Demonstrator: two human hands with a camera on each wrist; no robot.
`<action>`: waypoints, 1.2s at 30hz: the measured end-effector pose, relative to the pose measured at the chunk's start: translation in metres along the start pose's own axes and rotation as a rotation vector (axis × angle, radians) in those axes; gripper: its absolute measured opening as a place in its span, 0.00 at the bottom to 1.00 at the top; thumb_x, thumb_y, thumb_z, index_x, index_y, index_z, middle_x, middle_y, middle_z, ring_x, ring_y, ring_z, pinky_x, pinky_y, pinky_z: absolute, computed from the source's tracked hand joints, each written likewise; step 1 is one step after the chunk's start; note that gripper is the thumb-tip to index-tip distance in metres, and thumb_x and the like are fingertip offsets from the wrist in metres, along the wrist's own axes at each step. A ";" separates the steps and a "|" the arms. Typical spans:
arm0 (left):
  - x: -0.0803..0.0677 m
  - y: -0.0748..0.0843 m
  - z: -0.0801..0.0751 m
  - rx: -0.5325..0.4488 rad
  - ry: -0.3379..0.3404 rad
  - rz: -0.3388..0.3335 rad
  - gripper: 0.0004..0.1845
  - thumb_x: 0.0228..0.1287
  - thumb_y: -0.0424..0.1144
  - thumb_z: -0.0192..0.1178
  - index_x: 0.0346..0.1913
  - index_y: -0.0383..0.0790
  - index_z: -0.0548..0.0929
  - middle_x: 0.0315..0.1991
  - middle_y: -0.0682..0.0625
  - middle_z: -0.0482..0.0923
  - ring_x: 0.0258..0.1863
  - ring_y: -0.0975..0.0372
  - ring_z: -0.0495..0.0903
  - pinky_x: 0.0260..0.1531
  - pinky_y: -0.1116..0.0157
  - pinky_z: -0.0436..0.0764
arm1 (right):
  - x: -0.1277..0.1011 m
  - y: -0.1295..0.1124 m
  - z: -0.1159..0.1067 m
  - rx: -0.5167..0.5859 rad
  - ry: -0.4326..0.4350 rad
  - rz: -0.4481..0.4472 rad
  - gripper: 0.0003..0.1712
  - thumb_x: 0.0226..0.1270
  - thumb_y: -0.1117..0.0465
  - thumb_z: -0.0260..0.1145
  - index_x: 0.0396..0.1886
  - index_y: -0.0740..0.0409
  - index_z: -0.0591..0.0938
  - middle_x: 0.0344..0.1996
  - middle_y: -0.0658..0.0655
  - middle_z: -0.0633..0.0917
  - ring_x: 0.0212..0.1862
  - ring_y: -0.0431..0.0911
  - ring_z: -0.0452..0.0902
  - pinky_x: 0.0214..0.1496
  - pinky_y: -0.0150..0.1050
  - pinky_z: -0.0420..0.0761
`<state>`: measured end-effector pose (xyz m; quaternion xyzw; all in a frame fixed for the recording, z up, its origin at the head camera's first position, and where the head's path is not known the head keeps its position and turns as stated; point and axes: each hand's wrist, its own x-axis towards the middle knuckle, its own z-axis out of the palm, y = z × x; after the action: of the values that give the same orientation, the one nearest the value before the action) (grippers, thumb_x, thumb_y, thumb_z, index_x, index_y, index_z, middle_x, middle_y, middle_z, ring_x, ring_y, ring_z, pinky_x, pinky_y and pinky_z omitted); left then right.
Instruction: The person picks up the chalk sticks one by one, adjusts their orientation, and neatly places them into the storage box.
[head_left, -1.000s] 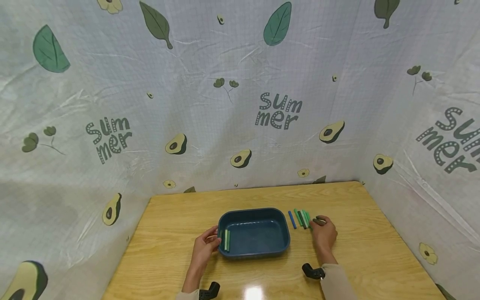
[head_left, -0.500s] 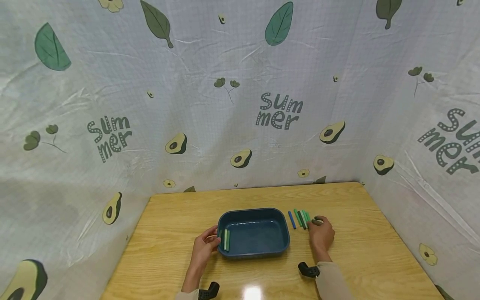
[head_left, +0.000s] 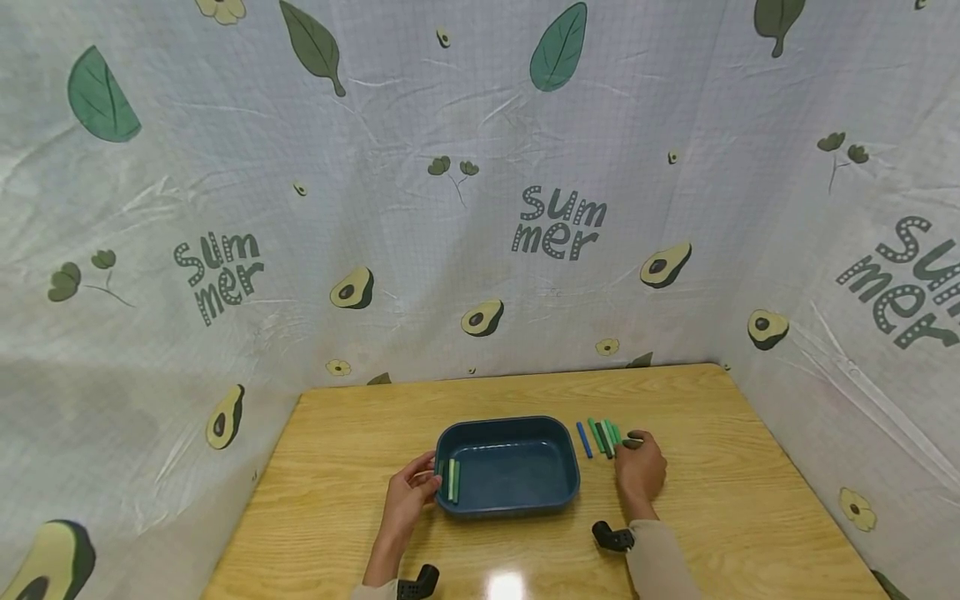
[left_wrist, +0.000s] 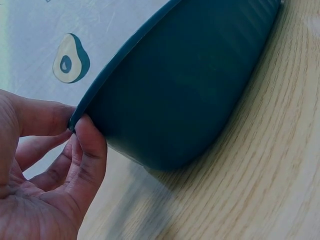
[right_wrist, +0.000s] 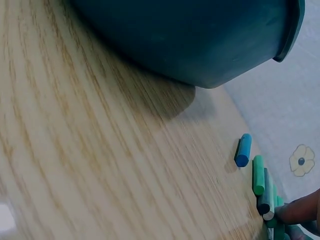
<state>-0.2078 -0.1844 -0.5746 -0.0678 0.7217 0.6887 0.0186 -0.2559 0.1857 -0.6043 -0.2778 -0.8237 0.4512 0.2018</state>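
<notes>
A dark teal plastic tray (head_left: 517, 475) stands on the table. My left hand (head_left: 407, 498) pinches its left rim between thumb and fingers, as the left wrist view confirms. Two green crayon-like sticks (head_left: 453, 481) lie side by side inside, against the tray's left wall. Right of the tray, a blue stick (head_left: 584, 439) and several green and dark sticks (head_left: 603, 437) lie in a slanted row. My right hand (head_left: 641, 469) is at the right end of this row. In the right wrist view, a finger (right_wrist: 300, 209) touches a green stick; its grip is mostly cut off.
The wooden table (head_left: 360, 425) meets a patterned cloth (head_left: 420, 250) at the back and sides. Each wrist carries a black device, such as the right wrist camera (head_left: 612, 537). A light reflection shows near the table's front.
My right hand has shifted slightly left, closer in over the row's right end. The left hand, the tray and the two sticks inside it have stayed in place.
</notes>
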 end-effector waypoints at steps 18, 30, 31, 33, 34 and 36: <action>-0.003 0.003 -0.001 0.013 -0.006 0.010 0.26 0.66 0.28 0.59 0.67 0.33 0.72 0.57 0.33 0.73 0.41 0.65 0.77 0.33 0.67 0.81 | 0.000 -0.005 -0.014 0.046 -0.086 0.006 0.21 0.61 0.64 0.57 0.54 0.62 0.80 0.44 0.68 0.87 0.44 0.64 0.83 0.38 0.55 0.78; -0.004 0.001 -0.002 0.006 -0.001 -0.001 0.25 0.66 0.26 0.58 0.67 0.33 0.73 0.57 0.33 0.73 0.40 0.65 0.77 0.32 0.68 0.81 | 0.005 -0.006 -0.031 0.144 -0.177 0.027 0.22 0.64 0.63 0.63 0.57 0.65 0.78 0.47 0.70 0.86 0.46 0.62 0.82 0.40 0.44 0.78; -0.004 0.001 -0.001 0.004 -0.001 -0.001 0.25 0.66 0.26 0.58 0.67 0.33 0.73 0.56 0.33 0.73 0.40 0.65 0.77 0.32 0.68 0.81 | 0.006 -0.007 -0.032 0.147 -0.183 0.028 0.22 0.64 0.64 0.63 0.57 0.65 0.78 0.47 0.70 0.86 0.45 0.61 0.83 0.37 0.40 0.78; -0.003 0.001 -0.001 0.003 -0.001 0.005 0.25 0.66 0.26 0.58 0.67 0.32 0.72 0.56 0.32 0.73 0.40 0.65 0.77 0.31 0.68 0.81 | 0.007 -0.010 -0.035 0.148 -0.199 0.025 0.22 0.63 0.64 0.63 0.57 0.66 0.78 0.48 0.71 0.85 0.43 0.58 0.83 0.33 0.36 0.77; -0.003 0.001 -0.001 0.003 -0.001 0.009 0.25 0.66 0.26 0.59 0.67 0.31 0.72 0.56 0.32 0.73 0.39 0.66 0.77 0.31 0.68 0.81 | 0.007 -0.011 -0.036 0.150 -0.212 0.024 0.23 0.63 0.65 0.63 0.58 0.66 0.78 0.48 0.72 0.85 0.41 0.57 0.84 0.32 0.35 0.76; -0.003 0.002 -0.001 0.005 0.003 0.013 0.25 0.65 0.26 0.59 0.66 0.31 0.73 0.55 0.32 0.73 0.38 0.66 0.77 0.30 0.68 0.81 | 0.008 -0.014 -0.039 0.166 -0.261 0.030 0.24 0.63 0.65 0.62 0.59 0.67 0.77 0.50 0.73 0.83 0.41 0.55 0.83 0.33 0.36 0.79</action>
<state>-0.2046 -0.1847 -0.5724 -0.0638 0.7238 0.6869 0.0132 -0.2428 0.2094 -0.5713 -0.2114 -0.7986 0.5531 0.1083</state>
